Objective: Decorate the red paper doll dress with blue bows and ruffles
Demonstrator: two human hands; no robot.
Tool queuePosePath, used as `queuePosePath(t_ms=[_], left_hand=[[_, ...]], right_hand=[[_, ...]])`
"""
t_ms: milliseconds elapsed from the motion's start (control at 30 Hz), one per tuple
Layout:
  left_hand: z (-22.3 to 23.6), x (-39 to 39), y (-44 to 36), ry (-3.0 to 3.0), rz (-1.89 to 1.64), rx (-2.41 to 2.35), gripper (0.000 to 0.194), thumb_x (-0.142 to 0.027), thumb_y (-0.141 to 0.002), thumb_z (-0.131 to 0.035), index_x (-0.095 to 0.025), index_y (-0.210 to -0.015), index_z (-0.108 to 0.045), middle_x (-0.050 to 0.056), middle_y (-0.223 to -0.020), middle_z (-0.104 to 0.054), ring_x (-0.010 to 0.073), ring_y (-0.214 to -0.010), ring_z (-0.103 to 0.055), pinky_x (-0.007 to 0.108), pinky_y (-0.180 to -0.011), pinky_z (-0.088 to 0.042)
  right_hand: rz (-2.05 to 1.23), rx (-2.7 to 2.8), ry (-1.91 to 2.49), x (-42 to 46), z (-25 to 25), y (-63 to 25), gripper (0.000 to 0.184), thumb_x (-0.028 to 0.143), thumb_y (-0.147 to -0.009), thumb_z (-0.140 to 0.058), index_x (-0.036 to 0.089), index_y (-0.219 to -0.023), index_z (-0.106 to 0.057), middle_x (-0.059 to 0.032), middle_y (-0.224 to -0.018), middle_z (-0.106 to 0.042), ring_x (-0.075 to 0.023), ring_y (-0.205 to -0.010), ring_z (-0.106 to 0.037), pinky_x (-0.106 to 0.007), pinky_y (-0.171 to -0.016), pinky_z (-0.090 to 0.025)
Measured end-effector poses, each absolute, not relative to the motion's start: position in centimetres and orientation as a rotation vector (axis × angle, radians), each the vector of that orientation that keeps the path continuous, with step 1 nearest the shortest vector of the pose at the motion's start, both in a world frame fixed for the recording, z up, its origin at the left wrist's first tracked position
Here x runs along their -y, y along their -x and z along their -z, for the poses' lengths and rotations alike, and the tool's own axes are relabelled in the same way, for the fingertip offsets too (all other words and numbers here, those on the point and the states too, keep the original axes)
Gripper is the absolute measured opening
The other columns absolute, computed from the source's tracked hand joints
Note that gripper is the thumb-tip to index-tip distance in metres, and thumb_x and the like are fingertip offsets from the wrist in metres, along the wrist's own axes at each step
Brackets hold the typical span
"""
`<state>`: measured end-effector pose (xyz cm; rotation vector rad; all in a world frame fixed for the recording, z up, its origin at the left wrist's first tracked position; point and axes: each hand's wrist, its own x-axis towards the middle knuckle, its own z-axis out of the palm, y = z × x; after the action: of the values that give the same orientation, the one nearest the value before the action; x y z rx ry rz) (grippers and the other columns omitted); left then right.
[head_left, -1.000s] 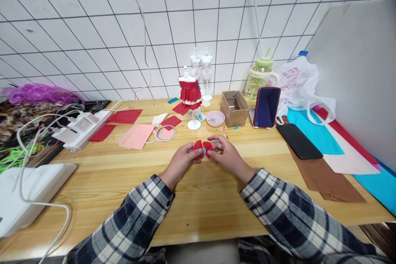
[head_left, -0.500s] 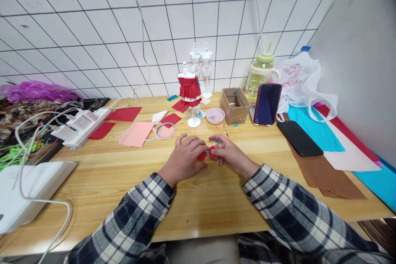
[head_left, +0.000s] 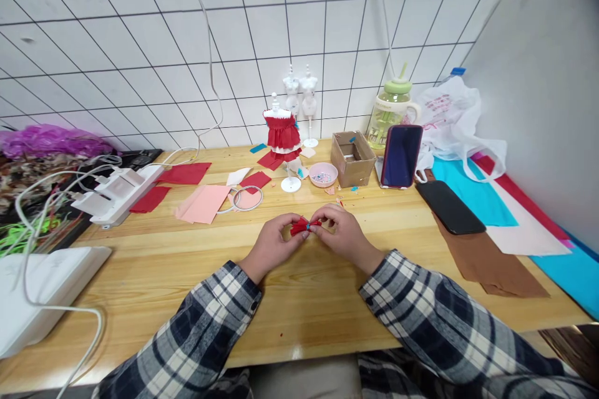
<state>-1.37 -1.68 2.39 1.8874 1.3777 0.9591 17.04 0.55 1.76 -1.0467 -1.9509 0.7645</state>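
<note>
Between my hands is a small red bow (head_left: pixel 299 226) of crepe paper or cloth, cinched at its middle with a blue band. My left hand (head_left: pixel 276 238) pinches its left side between thumb and fingers. On the other side, my right hand (head_left: pixel 340 230) grips the right end with fingers curled, hiding part of it. Beyond the hands, a miniature dress form (head_left: pixel 275 103) on a white stand wears a ruffled red dress (head_left: pixel 283 134) with a white layer near the hem. A pink bowl (head_left: pixel 323 182) of small beads sits to its right.
Two bare white dress forms (head_left: pixel 309 95) stand by the tiled wall. A cardboard box (head_left: pixel 358 169), a propped phone (head_left: pixel 401 156) and a green-lidded bottle (head_left: pixel 392 109) are behind. Pink sheets (head_left: pixel 206 202) and embroidery-style rings (head_left: pixel 248 207) lie left; a black phone (head_left: pixel 450 207) rests right on brown sheets (head_left: pixel 486 262).
My left hand has turned from palm-down with spread fingers to a pinch on the bow's left side. My right fingers have closed in, and the bow now shows more fully.
</note>
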Motion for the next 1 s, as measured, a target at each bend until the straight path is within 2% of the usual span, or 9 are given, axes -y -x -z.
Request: queuePosePath(t_ms=[67,233,400,667,867,1000], left_hand=[[-2.6,1.8,1.2,-1.827,-0.998,-1.375,0.019,-0.032,-0.074,-0.068,-0.02,-0.09,-0.069,0.005,-0.09,-0.072,0.0211,-0.086,-0.064,0.031,-0.083,-0.046],[-2.4,1.7,1.1,-1.624,-1.061,-1.349,0.018,-0.034,-0.072,-0.07,-0.017,-0.078,-0.068,0.005,-0.079,-0.07,0.0189,-0.077,-0.062,0.03,-0.077,-0.048],[-1.8,1.4,1.0,-1.386,-1.083,-1.186,0.026,-0.038,-0.07,-0.073,-0.016,-0.079,-0.064,0.004,-0.078,-0.067,0.0166,-0.073,-0.061,0.029,-0.072,-0.048],[-2.4,1.6,1.1,-1.479,-0.965,-1.084,0.024,-0.038,-0.074,-0.071,-0.016,-0.08,-0.063,0.003,-0.078,-0.065,0.0163,-0.077,-0.059,0.028,-0.076,-0.046],[-1.7,1.4,1.2,-1.386,-1.017,-1.097,0.032,-0.036,-0.071,-0.074,-0.017,-0.093,-0.062,0.004,-0.088,-0.067,0.0169,-0.081,-0.061,0.028,-0.077,-0.047],[-1.4,1.0,1.3,-1.228,-0.978,-1.051,0.032,-0.037,-0.07,-0.075,-0.015,-0.089,-0.062,0.004,-0.084,-0.068,0.0151,-0.076,-0.061,0.027,-0.074,-0.047]], right_hand=[[-0.768,1.958,1.068,-0.6,-1.6,-17.0,0.005,0.023,-0.078,-0.065,0.021,-0.082,-0.067,-0.0027,-0.076,-0.063,-0.0173,-0.076,-0.055,-0.03,-0.068,-0.041],[-0.866,1.888,1.1,-0.4,-1.6,-16.9,0.007,0.026,-0.077,-0.065,0.021,-0.081,-0.067,-0.0015,-0.072,-0.062,-0.0151,-0.069,-0.054,-0.027,-0.064,-0.042],[-1.139,1.698,1.153,-0.3,-1.7,-16.5,0.012,0.03,-0.075,-0.063,0.019,-0.078,-0.062,0.0015,-0.065,-0.057,-0.0109,-0.055,-0.047,-0.024,-0.052,-0.039],[-1.532,1.545,1.072,-0.3,-1.7,-16.1,0.015,0.032,-0.069,-0.062,0.019,-0.069,-0.055,0.0042,-0.056,-0.054,-0.0094,-0.051,-0.047,-0.02,-0.046,-0.035],[-1.563,1.418,1.104,-0.8,-1.5,-16.4,0.016,0.032,-0.068,-0.062,0.019,-0.07,-0.052,0.0055,-0.059,-0.053,-0.0087,-0.052,-0.047,-0.021,-0.051,-0.037],[-1.565,1.416,1.078,-0.9,-1.2,-16.4,0.018,0.032,-0.069,-0.062,0.019,-0.075,-0.052,0.0045,-0.063,-0.056,-0.0098,-0.056,-0.05,-0.023,-0.054,-0.04]])
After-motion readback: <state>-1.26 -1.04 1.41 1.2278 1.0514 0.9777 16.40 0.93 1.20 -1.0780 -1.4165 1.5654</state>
